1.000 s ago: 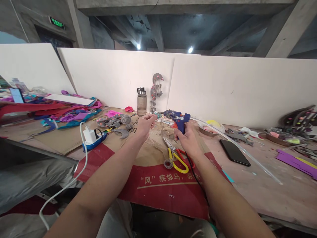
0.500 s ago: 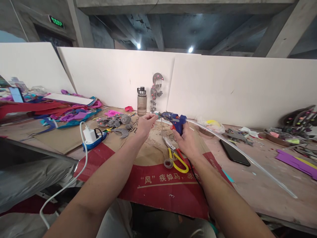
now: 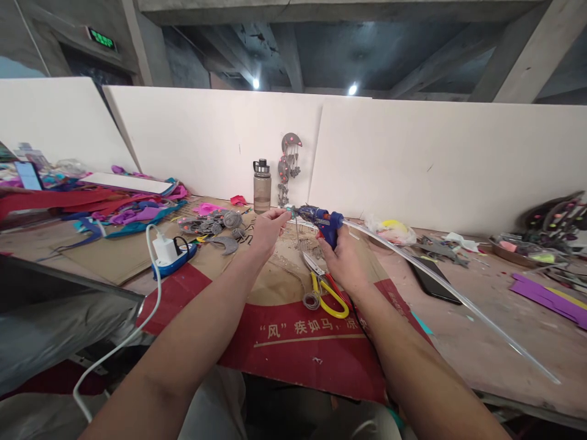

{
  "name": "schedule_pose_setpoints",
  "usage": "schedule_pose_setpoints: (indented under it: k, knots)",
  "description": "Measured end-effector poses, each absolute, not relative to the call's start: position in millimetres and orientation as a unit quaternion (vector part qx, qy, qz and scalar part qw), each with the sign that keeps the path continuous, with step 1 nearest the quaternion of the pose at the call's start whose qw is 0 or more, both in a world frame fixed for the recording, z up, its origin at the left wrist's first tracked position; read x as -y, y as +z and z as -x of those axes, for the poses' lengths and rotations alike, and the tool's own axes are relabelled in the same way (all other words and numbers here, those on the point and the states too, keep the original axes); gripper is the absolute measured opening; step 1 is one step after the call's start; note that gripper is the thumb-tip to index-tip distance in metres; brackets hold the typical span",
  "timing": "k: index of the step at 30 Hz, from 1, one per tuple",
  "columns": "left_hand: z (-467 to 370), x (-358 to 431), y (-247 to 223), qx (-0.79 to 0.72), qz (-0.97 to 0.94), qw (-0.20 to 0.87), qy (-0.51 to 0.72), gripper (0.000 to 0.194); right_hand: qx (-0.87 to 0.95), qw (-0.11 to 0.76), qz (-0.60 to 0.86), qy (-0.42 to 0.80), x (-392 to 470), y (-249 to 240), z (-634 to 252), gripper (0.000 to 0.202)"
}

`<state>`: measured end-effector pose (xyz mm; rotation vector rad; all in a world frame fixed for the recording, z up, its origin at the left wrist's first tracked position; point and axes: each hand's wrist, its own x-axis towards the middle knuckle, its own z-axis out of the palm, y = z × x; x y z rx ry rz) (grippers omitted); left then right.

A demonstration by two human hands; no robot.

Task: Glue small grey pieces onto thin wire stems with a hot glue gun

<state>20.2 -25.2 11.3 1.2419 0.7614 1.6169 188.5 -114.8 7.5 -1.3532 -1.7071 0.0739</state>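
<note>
My right hand [image 3: 345, 256] is wrapped round the handle of a blue glue gun [image 3: 329, 227], whose nozzle points left. A long clear glue stick [image 3: 440, 281] runs out of its back and slants down to the right. At the nozzle tip, my left hand [image 3: 269, 231] pinches a small greyish piece [image 3: 292, 211], too small to make out fully. A thin grey cord [image 3: 298, 235] hangs just below it. Beneath my hands lie scissors with yellow handles [image 3: 337, 308] and a small coil of grey cord [image 3: 311, 300], on a brown and red cardboard sheet [image 3: 293, 354].
A bottle [image 3: 262, 186] and a grey moon-shaped hanging ornament [image 3: 290, 146] stand by the white board [image 3: 192, 140]. Left are grey felt pieces [image 3: 224, 244], a power socket with charger [image 3: 172, 260] and coloured cloth [image 3: 132, 208]. A black phone [image 3: 433, 281] lies right.
The glue gun's rear and handle have shifted slightly left, and the far end of the glue stick has swung a little down and right. My left hand keeps its pinch by the nozzle.
</note>
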Motion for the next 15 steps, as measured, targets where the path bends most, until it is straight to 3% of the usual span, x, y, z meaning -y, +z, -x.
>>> schedule_pose_setpoints:
  k: [15]
  knots:
    - [-21.8, 29.3, 15.1, -0.307, -0.485, 0.470, 0.671, 0.032, 0.705, 0.479, 0.521, 0.045, 111.6, 4.8, -188.0, 0.044]
